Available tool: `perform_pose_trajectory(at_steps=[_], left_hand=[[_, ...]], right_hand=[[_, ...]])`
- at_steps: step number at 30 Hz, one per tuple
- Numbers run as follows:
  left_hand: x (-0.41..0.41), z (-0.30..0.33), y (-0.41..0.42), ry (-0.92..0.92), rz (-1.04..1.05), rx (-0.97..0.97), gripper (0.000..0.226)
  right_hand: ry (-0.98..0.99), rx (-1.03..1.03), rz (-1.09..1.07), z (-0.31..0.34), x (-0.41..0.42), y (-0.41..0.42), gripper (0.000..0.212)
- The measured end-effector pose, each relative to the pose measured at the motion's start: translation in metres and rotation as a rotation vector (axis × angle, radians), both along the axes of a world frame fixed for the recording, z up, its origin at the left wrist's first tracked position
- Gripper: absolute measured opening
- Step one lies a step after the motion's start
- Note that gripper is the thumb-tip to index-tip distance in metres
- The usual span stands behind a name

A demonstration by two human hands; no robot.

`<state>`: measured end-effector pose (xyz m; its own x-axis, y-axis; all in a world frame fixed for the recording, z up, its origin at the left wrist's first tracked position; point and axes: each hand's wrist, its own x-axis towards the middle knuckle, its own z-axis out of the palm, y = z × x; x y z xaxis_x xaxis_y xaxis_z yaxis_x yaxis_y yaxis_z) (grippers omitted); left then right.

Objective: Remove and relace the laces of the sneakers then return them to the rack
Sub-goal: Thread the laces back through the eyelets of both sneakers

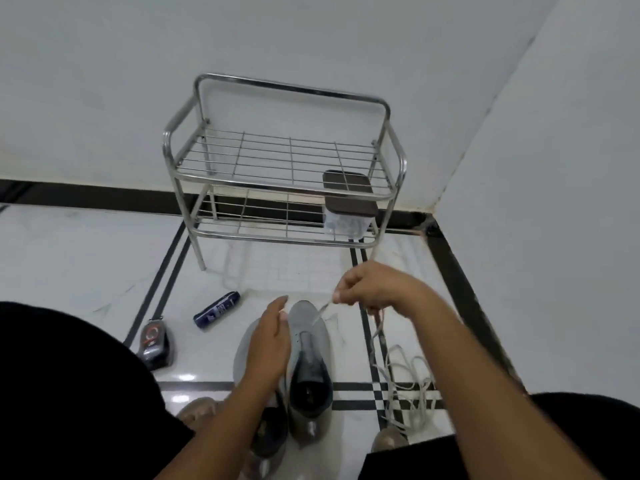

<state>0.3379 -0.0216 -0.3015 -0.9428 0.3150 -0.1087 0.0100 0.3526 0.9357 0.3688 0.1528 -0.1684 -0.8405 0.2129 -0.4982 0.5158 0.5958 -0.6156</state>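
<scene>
Two grey sneakers stand side by side on the tiled floor, toes pointing away from me. The right sneaker (309, 362) is in full view; the left sneaker (242, 355) is mostly hidden under my left forearm. My left hand (272, 336) rests with straight fingers on the left sneaker's front. My right hand (372, 287) pinches a white lace (320, 311) that runs taut down to the right sneaker's toe end. A second loose lace (407, 382) lies in loops on the floor to the right. The steel rack (284, 157) stands against the wall beyond.
A clear box with a brown lid (348, 202) sits on the rack's lower shelf at the right. A dark blue can (216, 310) and a black shoe-polish sponge (154, 344) lie on the floor to the left. A wall corner closes in on the right.
</scene>
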Motion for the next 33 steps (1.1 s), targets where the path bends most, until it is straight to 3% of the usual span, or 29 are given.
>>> perform_pose_trajectory(at_steps=[3, 7, 11, 14, 17, 21, 24, 30, 33], left_hand=[[-0.004, 0.031, -0.02, -0.117, -0.222, 0.093, 0.027], [0.006, 0.038, -0.04, -0.115, -0.35, -0.026, 0.026], [0.007, 0.032, -0.05, -0.08, -0.262, -0.092, 0.02], [0.002, 0.028, -0.056, 0.051, -0.238, -0.244, 0.014], [-0.001, 0.028, -0.059, 0.148, -0.195, -0.322, 0.014], [-0.001, 0.023, -0.056, 0.176, -0.087, -0.364, 0.013], [-0.003, 0.017, -0.053, 0.054, -0.018, -0.177, 0.013], [-0.014, 0.001, -0.043, -0.483, 0.197, 0.397, 0.012], [-0.016, -0.003, -0.043, -0.651, 0.268, 0.582, 0.016]], right_hand=[[0.115, -0.137, -0.128, -0.035, 0.018, -0.035, 0.008], [0.171, 0.088, -0.125, -0.048, 0.031, -0.048, 0.011], [0.192, 0.204, -0.252, -0.047, 0.039, -0.033, 0.012], [0.209, 0.312, -0.428, -0.055, 0.048, -0.017, 0.014], [0.226, 0.318, -0.587, -0.062, 0.061, -0.004, 0.018], [0.193, 0.208, -0.634, -0.077, 0.063, 0.003, 0.019], [0.112, 0.228, -0.604, -0.09, 0.057, 0.005, 0.021], [0.031, 0.24, -0.539, -0.122, 0.047, 0.001, 0.021], [0.019, 0.225, -0.541, -0.133, 0.042, 0.0, 0.018]])
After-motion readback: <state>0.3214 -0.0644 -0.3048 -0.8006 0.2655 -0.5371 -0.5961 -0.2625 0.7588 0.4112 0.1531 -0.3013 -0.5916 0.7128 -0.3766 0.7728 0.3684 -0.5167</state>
